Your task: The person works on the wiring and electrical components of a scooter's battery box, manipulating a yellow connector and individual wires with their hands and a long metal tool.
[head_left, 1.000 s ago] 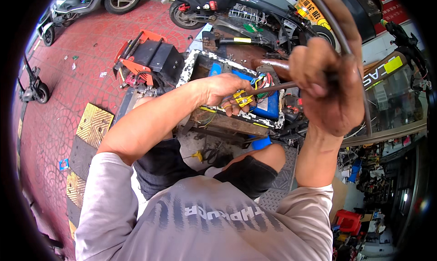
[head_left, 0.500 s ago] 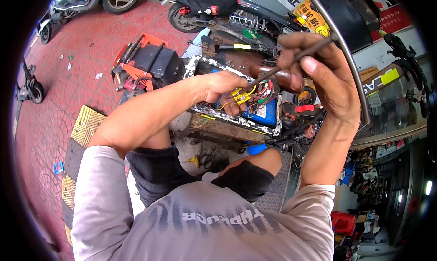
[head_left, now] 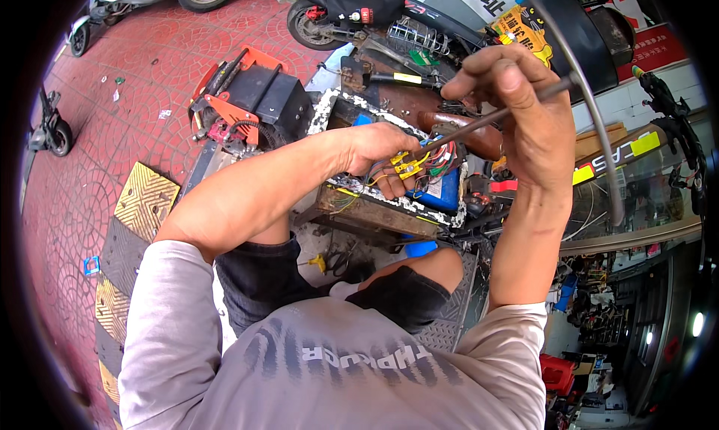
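Observation:
A long T-handle wrench [head_left: 479,123] slants down from its curved metal crossbar [head_left: 593,104] toward the wiring. My right hand [head_left: 528,111] has its fingers curled loosely around the shaft, just below the crossbar. My left hand [head_left: 382,153] pinches a yellow wire connector [head_left: 404,165] from which several wires run. The wrench's tip meets the wiring beside my left fingers and is hard to make out there. Below both hands lies an open compartment with a chipped white-and-black rim [head_left: 323,109]. Inside it are a blue battery pack [head_left: 446,194] and a bundle of coloured wires [head_left: 443,156].
A black box with an orange frame [head_left: 258,93] stands left of the compartment. Parked scooters [head_left: 322,22] line the far side. A glass display case [head_left: 636,205] is at the right. Yellow-handled pliers or a similar tool [head_left: 317,263] lie on the ground between my legs.
The wrench's crossbar has turned, its lower end swinging right. My right fingers have shifted around the shaft. My left hand keeps its grip on the yellow connector.

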### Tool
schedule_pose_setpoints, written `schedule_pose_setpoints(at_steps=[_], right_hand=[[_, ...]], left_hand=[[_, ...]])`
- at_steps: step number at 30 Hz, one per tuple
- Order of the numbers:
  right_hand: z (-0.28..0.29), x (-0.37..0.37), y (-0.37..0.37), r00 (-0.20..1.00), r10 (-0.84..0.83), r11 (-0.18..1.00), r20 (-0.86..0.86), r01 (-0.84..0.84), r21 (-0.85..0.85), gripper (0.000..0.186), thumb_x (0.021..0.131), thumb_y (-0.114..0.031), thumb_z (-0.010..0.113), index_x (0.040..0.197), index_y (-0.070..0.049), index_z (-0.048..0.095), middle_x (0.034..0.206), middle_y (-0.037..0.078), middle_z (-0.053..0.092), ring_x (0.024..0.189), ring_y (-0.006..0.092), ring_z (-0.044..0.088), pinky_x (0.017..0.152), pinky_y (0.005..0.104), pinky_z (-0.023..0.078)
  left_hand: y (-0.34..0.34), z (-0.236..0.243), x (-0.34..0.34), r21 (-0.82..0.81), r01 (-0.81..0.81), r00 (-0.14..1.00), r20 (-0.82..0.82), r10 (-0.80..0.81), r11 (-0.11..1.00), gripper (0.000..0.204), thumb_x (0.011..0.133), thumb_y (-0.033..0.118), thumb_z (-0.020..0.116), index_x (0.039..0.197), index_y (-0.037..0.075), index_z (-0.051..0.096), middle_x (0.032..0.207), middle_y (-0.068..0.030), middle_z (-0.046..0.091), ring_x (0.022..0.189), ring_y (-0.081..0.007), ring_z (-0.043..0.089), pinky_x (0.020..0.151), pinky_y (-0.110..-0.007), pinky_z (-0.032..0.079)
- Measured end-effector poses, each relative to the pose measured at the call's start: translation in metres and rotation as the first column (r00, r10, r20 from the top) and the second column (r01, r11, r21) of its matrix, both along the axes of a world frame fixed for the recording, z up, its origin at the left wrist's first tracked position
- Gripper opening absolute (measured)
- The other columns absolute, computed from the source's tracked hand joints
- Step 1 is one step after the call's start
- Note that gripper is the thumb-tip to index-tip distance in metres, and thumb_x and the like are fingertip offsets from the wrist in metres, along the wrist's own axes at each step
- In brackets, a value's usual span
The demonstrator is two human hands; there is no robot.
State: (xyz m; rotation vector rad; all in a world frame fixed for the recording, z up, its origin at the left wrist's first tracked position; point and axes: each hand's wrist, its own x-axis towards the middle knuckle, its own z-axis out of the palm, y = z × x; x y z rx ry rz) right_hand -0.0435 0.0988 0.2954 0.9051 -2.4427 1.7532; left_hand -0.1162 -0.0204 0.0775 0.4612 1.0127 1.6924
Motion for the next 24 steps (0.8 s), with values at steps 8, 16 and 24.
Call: schedule_pose_setpoints(at_steps=[8, 16, 24], right_hand=[[-0.018, -0.038, 0.016, 0.786, 0.607, 0.742, 0.118, -0.506, -0.440, 0.053, 0.106, -0.044, 0.060, 0.121, 0.006, 0.067, 0.083, 0.004, 0.062, 0.079, 0.0179, 0.058, 0.072, 0.0341, 0.048], [-0.021, -0.044, -0.002, 0.613, 0.783, 0.590, 0.110, -0.675, -0.443, 0.070, 0.108, -0.061, 0.045, 0.141, -0.002, 0.063, 0.094, 0.000, 0.054, 0.085, 0.0120, 0.046, 0.076, 0.0261, 0.043], [-0.017, -0.028, -0.020, 0.946, 0.325, 0.893, 0.009, -0.303, -0.332, 0.044, 0.109, -0.047, 0.055, 0.088, -0.008, 0.053, 0.084, 0.001, 0.048, 0.072, 0.0105, 0.044, 0.067, 0.0276, 0.041]], left_hand=[[0.003, 0.005, 0.005, -0.012, -0.020, 0.999, 0.038, 0.020, 1.000, 0.039, 0.107, 0.034, 0.054, 0.109, -0.002, 0.068, 0.080, -0.0168, 0.072, 0.055, -0.0301, 0.072, 0.055, -0.043, 0.064], [0.005, -0.002, 0.006, 0.014, -0.072, 0.997, 0.041, 0.071, 0.997, 0.040, 0.105, 0.034, 0.056, 0.107, -0.005, 0.068, 0.078, -0.0171, 0.071, 0.054, -0.0280, 0.071, 0.050, -0.040, 0.064], [0.006, -0.001, 0.006, -0.024, -0.108, 0.993, 0.049, 0.109, 0.994, 0.038, 0.105, 0.031, 0.057, 0.105, -0.005, 0.069, 0.075, -0.0171, 0.070, 0.053, -0.0279, 0.070, 0.048, -0.040, 0.063]])
